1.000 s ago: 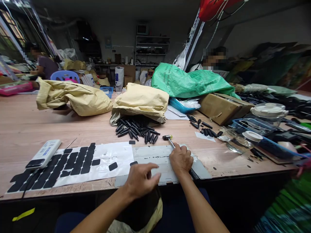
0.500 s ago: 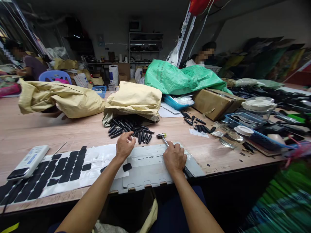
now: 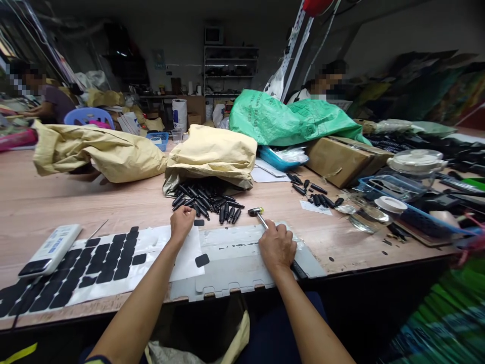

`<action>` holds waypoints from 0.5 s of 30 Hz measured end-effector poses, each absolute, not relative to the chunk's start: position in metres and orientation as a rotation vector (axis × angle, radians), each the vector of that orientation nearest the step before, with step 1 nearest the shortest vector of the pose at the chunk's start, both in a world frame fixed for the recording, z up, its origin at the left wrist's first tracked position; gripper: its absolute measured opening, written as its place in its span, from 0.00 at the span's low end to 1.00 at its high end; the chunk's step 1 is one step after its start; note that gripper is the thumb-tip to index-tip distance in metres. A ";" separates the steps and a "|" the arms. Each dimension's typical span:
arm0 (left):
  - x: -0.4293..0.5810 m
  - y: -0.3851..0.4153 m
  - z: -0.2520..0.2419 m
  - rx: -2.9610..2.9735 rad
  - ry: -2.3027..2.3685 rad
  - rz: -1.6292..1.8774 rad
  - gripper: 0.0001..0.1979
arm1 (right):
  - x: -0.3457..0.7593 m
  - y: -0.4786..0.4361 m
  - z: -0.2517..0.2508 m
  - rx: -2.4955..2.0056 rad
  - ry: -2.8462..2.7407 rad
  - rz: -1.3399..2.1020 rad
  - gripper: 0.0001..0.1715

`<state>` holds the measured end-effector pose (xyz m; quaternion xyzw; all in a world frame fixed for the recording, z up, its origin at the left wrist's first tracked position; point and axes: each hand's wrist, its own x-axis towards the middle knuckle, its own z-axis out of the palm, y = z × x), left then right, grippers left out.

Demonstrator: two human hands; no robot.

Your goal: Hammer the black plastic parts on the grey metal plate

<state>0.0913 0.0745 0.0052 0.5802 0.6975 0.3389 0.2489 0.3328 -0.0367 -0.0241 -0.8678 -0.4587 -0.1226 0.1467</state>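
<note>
My left hand (image 3: pixel 182 221) is curled shut at the near edge of a pile of short black cylindrical pieces (image 3: pixel 206 198); what it holds, if anything, is hidden. A loose black pad (image 3: pixel 199 222) lies just right of it. My right hand (image 3: pixel 278 246) grips the handle of a small hammer (image 3: pixel 256 212), whose head rests on the table past a grey metal plate (image 3: pixel 235 255). Another black pad (image 3: pixel 202 260) lies where a white sheet (image 3: pixel 182 253) meets the plate. Rows of black pads (image 3: pixel 106 258) cover the sheet's left part.
A white remote control (image 3: pixel 51 249) lies at the left. Yellow paper sacks (image 3: pixel 212 151) (image 3: pixel 98 151), a green bag (image 3: pixel 291 121) and a cardboard box (image 3: pixel 341 162) stand behind. More black pieces (image 3: pixel 314 194), trays and jars (image 3: pixel 417 169) crowd the right. Other people sit far left and back right.
My left hand went from the plate's near edge out to the black pile, then drew back a little with fingers curled. The right hand stayed on the hammer.
</note>
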 end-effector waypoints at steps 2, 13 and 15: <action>0.097 0.079 0.004 1.624 1.977 0.821 0.12 | 0.333 -0.037 -0.025 -2.499 -1.321 -0.354 0.20; 0.095 0.079 -0.003 1.844 2.067 0.599 0.09 | 0.333 -0.036 -0.026 -2.486 -1.308 -0.371 0.19; 0.091 0.074 -0.002 1.856 2.063 0.636 0.08 | 0.333 -0.036 -0.026 -2.488 -1.303 -0.375 0.19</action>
